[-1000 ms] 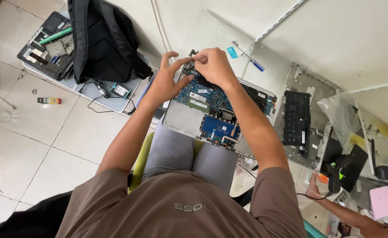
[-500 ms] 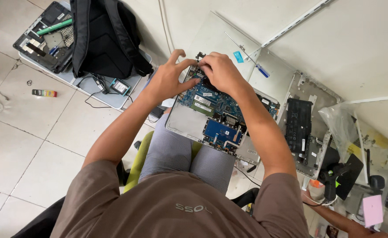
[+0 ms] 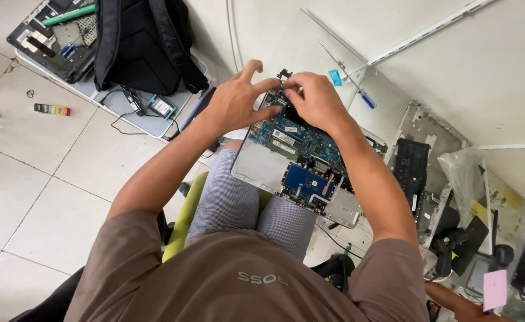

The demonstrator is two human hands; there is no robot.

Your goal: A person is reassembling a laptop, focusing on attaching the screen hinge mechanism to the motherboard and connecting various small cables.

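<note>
An opened laptop base (image 3: pixel 261 169) with a blue circuit board (image 3: pixel 298 149) rests on my knees, its far end against the white table. My left hand (image 3: pixel 235 101) and my right hand (image 3: pixel 316 98) meet at the board's far corner. Fingertips of both hands pinch a small black part (image 3: pixel 284 76) there. What lies under the right palm is hidden.
A blue-handled screwdriver (image 3: pixel 358 89) lies on the white table (image 3: pixel 483 71). A black backpack (image 3: pixel 143 42) sits on another laptop on the tiled floor, left. A dismantled laptop shell (image 3: pixel 420 167) and gadgets crowd the right. Another person's hand (image 3: pixel 462 307) shows at the bottom right.
Both hands stay at the board's far corner. The left fingers have closed in toward the right hand. The view has shifted slightly.
</note>
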